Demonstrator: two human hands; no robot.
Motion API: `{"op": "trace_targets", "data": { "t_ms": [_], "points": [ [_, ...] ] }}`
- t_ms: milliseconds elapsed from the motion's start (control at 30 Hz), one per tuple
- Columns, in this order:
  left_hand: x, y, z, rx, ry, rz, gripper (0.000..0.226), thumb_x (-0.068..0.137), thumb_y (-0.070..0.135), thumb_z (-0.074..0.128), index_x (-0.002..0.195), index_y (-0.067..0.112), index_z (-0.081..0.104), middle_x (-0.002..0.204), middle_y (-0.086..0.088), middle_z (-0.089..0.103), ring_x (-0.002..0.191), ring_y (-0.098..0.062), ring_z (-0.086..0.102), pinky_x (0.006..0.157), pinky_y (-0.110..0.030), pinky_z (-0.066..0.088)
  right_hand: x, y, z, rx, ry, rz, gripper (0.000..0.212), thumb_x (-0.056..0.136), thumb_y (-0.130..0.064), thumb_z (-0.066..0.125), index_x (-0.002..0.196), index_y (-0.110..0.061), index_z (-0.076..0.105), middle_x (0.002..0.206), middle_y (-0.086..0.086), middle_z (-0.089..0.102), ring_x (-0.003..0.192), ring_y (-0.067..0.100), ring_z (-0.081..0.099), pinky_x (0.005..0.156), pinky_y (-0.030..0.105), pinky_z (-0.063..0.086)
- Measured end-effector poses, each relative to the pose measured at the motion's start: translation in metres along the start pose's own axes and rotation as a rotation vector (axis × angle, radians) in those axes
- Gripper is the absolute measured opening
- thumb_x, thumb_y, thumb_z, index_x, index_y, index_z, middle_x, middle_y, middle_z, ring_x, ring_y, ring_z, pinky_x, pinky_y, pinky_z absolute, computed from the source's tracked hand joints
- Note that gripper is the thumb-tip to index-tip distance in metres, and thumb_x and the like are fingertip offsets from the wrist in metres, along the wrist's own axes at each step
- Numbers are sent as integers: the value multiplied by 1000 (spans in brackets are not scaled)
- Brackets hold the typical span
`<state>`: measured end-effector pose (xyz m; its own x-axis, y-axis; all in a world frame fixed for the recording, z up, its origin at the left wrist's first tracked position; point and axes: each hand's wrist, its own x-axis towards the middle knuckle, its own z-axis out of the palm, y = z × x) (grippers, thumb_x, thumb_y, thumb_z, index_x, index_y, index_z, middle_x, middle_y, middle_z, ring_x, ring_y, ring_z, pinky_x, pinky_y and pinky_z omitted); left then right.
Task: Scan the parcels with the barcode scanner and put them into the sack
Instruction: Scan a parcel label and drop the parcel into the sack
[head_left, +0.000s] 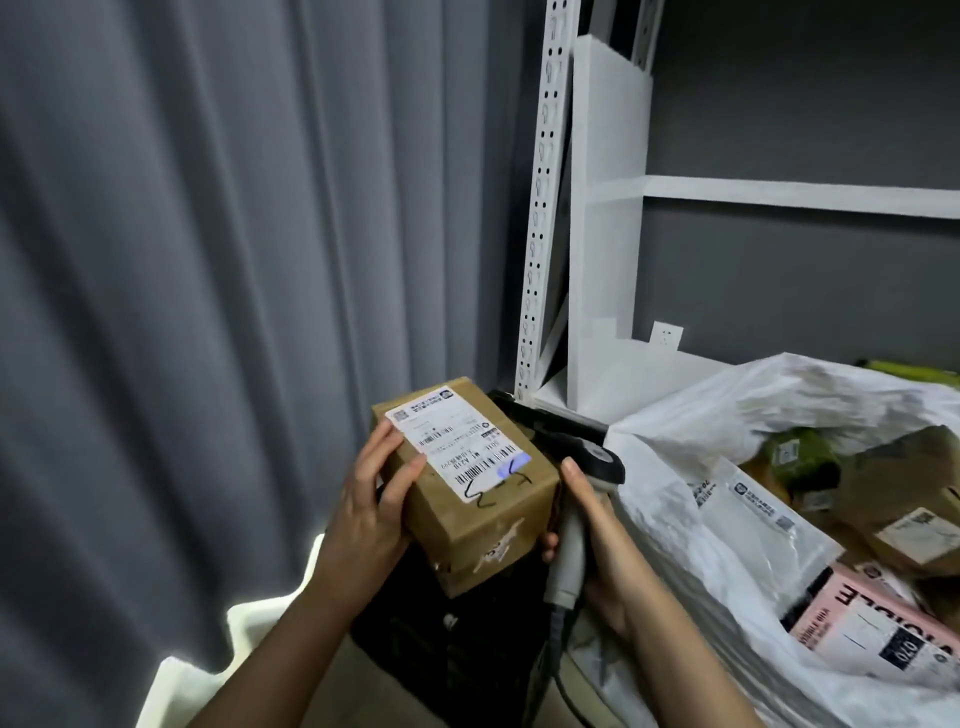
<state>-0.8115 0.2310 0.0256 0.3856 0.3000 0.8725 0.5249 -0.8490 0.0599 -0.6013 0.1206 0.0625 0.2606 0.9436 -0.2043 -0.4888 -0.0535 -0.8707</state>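
A brown cardboard parcel (483, 499) with a white shipping label facing up is held in mid-air at centre frame. My left hand (371, 506) grips its left end, thumb on the label's edge. My right hand (597, 545) grips the grey handle of the barcode scanner (576, 499), whose black head sits just right of the parcel. The scanner's cable hangs down from the handle. To the right, the white sack (691, 525) stands open with several parcels inside, among them brown boxes (904, 525), a green packet (802, 460) and a pink box (852, 618).
White metal shelving (613, 218) stands behind the sack against a dark wall, with a slotted upright post (543, 182). A grey curtain (208, 260) fills the left side. A black object (452, 634) sits below the held parcel.
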Motion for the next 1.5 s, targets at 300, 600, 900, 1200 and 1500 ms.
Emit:
{"op": "trace_targets", "data": {
  "t_ms": [300,600,900,1200,1500],
  "points": [
    [4,-2,14,28,-50,-38,88,73,1,73,141,27,24,144,-22,20,144,-34,21,116,-40,26,11,3,-9,-127,-9,76,79,58,-46,80,127,-19,52,74,-4,68,53,12,56,49,25,46],
    [8,-14,13,-667,63,-1194,55,94,-1,52,143,17,34,146,-13,37,133,-27,43,110,-42,37,26,-3,-14,-236,7,-170,74,64,-35,81,126,-1,55,75,-3,67,49,6,50,45,20,42],
    [91,-37,-40,-613,-1019,-911,95,52,77,70,135,38,46,132,13,51,124,-5,46,109,-32,35,15,-2,-23,-706,-342,40,78,54,-36,85,122,-21,51,74,-6,64,57,7,51,50,21,42],
    [68,-39,-21,-905,-1603,-1041,102,40,49,93,129,26,48,108,-8,69,95,-22,70,64,-36,59,13,-4,-32,-733,-418,42,83,55,-37,84,127,-13,50,84,-4,67,68,13,53,52,22,44],
    [-6,-44,-24,-1115,-657,-1542,95,48,34,92,130,6,56,95,-7,73,88,-21,68,89,-38,52,19,4,-4,-331,83,-339,22,82,-13,72,98,-17,58,67,-7,60,52,0,54,51,16,41]
  ]
}}
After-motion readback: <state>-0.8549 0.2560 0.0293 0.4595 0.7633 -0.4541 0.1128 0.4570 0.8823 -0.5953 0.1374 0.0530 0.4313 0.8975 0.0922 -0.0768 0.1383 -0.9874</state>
